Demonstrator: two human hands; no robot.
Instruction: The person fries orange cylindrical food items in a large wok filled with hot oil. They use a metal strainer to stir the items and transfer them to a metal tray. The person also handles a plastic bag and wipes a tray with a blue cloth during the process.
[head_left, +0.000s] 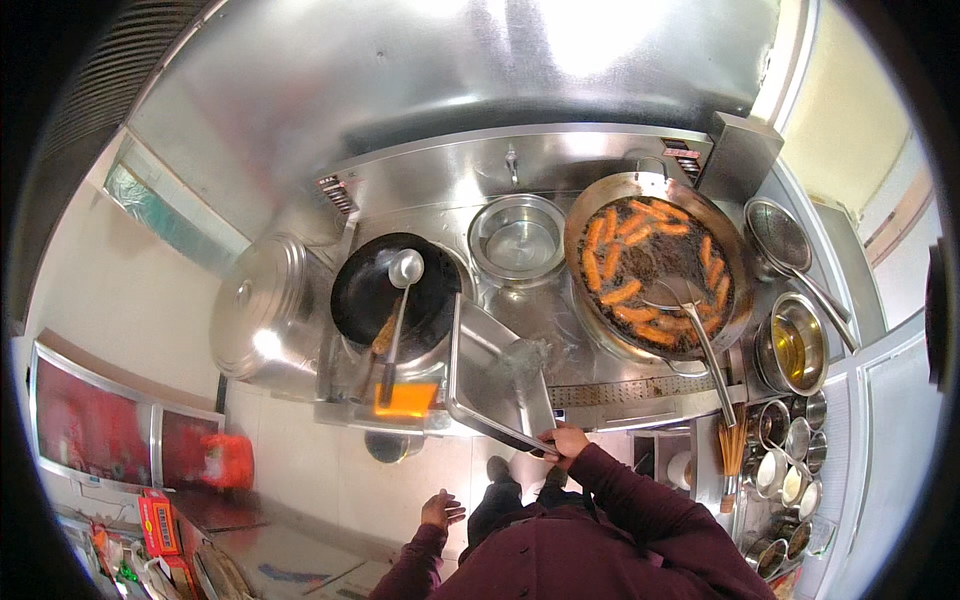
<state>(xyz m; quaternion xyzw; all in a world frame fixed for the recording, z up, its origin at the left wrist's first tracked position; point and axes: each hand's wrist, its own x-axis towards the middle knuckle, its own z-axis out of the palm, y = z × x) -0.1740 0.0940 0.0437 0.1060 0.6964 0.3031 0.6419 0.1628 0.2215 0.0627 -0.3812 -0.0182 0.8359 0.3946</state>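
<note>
My right hand (568, 442) grips the near rim of a rectangular stainless steel tray (487, 375), which is tilted over the front of the stove, a blurred clear splash at its right side. My left hand (443, 510) hangs low with fingers apart, holding nothing. Beyond the tray on the right, a large wok (585, 187) holds dark oil and many browned sticks of food (621, 292); a skimmer (701, 337) rests in it, handle towards me. Left of the tray is a black wok (360, 277) with a steel ladle (406, 270) lying in it.
A steel basin of water (517, 240) sits between the woks under a tap (512, 165). At right are a strainer (778, 232), a bowl of yellow oil (799, 352), seasoning pots (771, 474) and a bamboo brush (730, 457). A large domed lid (259, 307) stands left; an orange cloth (405, 400) lies at the front.
</note>
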